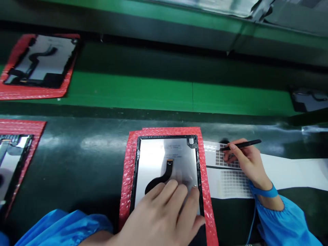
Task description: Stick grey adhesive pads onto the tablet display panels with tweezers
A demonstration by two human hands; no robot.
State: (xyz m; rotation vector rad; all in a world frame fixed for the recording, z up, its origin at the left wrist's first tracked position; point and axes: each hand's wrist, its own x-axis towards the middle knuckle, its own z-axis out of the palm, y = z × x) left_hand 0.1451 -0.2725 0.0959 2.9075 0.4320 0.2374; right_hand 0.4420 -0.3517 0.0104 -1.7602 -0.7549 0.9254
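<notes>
Display panel (166,160), back side up and silvery inside a black frame, lies on a red bubble-wrap mat (128,177) at the near middle of the dark workbench (84,160). A black flex cable (164,174) curves across the panel's back. The left hand (166,212) rests flat on the panel's near end, fingers slightly spread and pressing on the metal, the fingertips just beside the wide end of the cable. Just right of the mat lies a white sheet of small grey stickers (230,182) set out in a grid. The right hand (247,162) is over the far part of that sheet, pinching a thin black stylus-like tool (241,145) between thumb and fingers, its tip down at the stickers. Both arms wear blue sleeves, and a blue wrist strap (263,191) circles the right wrist. Farther off, a second panel on a red mat (38,65) sits on the green conveyor belt (153,90), and a third (12,160) lies at the workbench's left edge.
</notes>
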